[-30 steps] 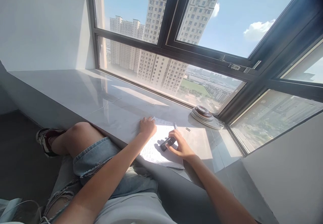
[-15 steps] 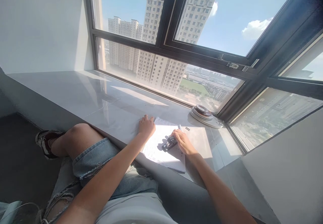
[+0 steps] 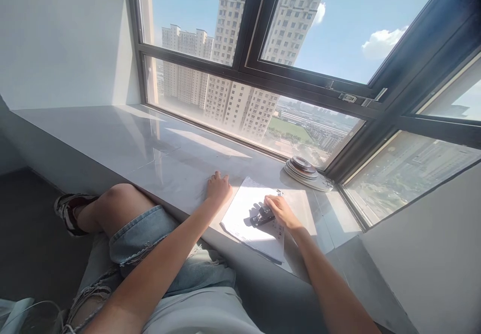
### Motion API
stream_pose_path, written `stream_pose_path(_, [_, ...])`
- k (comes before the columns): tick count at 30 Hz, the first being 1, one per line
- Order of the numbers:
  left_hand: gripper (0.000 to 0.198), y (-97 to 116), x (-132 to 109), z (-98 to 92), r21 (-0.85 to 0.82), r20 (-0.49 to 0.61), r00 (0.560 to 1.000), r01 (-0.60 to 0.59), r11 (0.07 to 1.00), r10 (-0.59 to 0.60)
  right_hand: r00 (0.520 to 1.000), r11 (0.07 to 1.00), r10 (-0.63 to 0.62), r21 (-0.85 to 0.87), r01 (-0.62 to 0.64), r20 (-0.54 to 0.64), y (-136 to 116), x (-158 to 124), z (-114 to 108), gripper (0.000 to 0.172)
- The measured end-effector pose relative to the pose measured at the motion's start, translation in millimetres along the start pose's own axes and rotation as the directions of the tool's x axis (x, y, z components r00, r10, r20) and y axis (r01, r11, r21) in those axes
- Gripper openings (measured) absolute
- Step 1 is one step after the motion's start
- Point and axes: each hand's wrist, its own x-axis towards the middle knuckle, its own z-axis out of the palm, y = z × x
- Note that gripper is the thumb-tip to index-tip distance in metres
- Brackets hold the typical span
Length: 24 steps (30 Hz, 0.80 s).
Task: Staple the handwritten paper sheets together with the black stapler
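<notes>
Largest in my head view is a dark-framed glass window (image 3: 188,57) with pale high-rise towers (image 3: 229,98) outside. Below it I see the pale grey, glossy tiled windowsill (image 3: 180,158), crossed by bands of sunlight. At its near edge lies the white, rectangular paper (image 3: 240,211), bearing dark marks. Near the window corner sits a low stack of round, pale plates (image 3: 300,172). My left hand (image 3: 219,187) rests on the windowsill just left of the paper, apart from it, its grip released. My right hand (image 3: 281,211) is over the paper's right side, its grip grasping one end of a black, oblong stapler-like tool (image 3: 262,216). This tool, the smallest item, is over the paper, its shadow just left; I cannot tell whether its underside touches the sheet.
</notes>
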Motion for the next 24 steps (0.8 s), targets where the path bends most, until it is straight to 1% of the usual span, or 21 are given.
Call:
stream_pose_path(3, [0.035, 0.3, -0.4, -0.9, -0.006, 0.003, 1.000, 0.002, 1.000, -0.002, 0.993, 1.000, -0.023, -0.019, 0.025, 0.116, -0.6, -0.7, -10.3, 0.051])
stream_pose_path(6, [0.037, 0.1, 0.0, -0.6, 0.005, 0.013, 1.000, -0.001, 1.000, 0.001, 0.978, 1.000, 0.005, -0.020, -0.001, 0.210, 2.0, -3.3, -22.0, 0.052])
stream_pose_path(10, [0.041, -0.5, 1.0, 1.5, 0.017, 0.007, 1.000, 0.001, 1.000, -0.001, 0.967, 0.999, 0.037, -0.005, -0.037, 0.252, 9.2, -7.6, -29.6, 0.052])
stream_pose_path(15, [0.041, -1.2, 0.9, 2.1, 0.010, 0.020, 1.000, 0.002, 1.000, -0.002, 0.966, 0.995, 0.096, 0.009, -0.101, 0.239, 9.8, -10.1, -29.1, 0.053])
stream_pose_path(16, [0.041, -1.3, 0.9, 1.9, 0.010, 0.023, 1.000, 0.003, 1.000, -0.003, 0.971, 0.993, 0.109, 0.014, -0.114, 0.214, 9.8, -9.9, -29.3, 0.052])
stream_pose_path(17, [0.041, -1.5, 1.0, 1.8, 0.009, 0.024, 1.000, 0.004, 1.000, -0.004, 0.981, 0.992, 0.119, 0.024, -0.124, 0.154, 10.7, -9.5, -30.0, 0.052])
stream_pose_path(18, [0.040, -1.7, 1.2, 1.8, 0.008, 0.024, 1.000, 0.006, 1.000, -0.006, 0.991, 0.991, 0.129, 0.039, -0.131, 0.045, 12.8, -9.0, -31.1, 0.052])
stream_pose_path(19, [0.040, -1.9, 1.5, 1.8, 0.007, 0.021, 1.000, 0.008, 1.000, -0.008, 0.985, 0.989, 0.142, 0.058, -0.137, -0.097, 16.3, -8.5, -32.6, 0.051])
stream_pose_path(20, [0.039, -2.2, 1.9, 2.1, 0.005, 0.017, 1.000, 0.010, 1.000, -0.010, 0.955, 0.986, 0.162, 0.074, -0.148, -0.247, 21.4, -8.0, -34.1, 0.051])
stream_pose_path(21, [0.038, -2.4, 2.3, 2.5, 0.003, 0.012, 1.000, 0.010, 1.000, -0.010, 0.905, 0.982, 0.186, 0.086, -0.165, -0.384, 27.7, -7.6, -35.5, 0.050])
stream_pose_path(22, [0.038, -2.7, 2.7, 2.9, 0.002, 0.005, 1.000, 0.010, 1.000, -0.010, 0.860, 0.977, 0.215, 0.086, -0.197, -0.463, 34.8, -7.5, -36.5, 0.048])
stream_pose_path(23, [0.037, -3.0, 3.1, 3.4, 0.003, -0.002, 1.000, 0.009, 1.000, -0.009, 0.835, 0.969, 0.242, 0.074, -0.237, -0.494, 42.2, -7.5, -37.1, 0.045])
stream_pose_path(24, [0.037, -3.2, 3.4, 3.8, 0.003, -0.007, 1.000, 0.009, 1.000, -0.008, 0.828, 0.962, 0.262, 0.063, -0.267, -0.496, 49.3, -7.6, -37.2, 0.042])
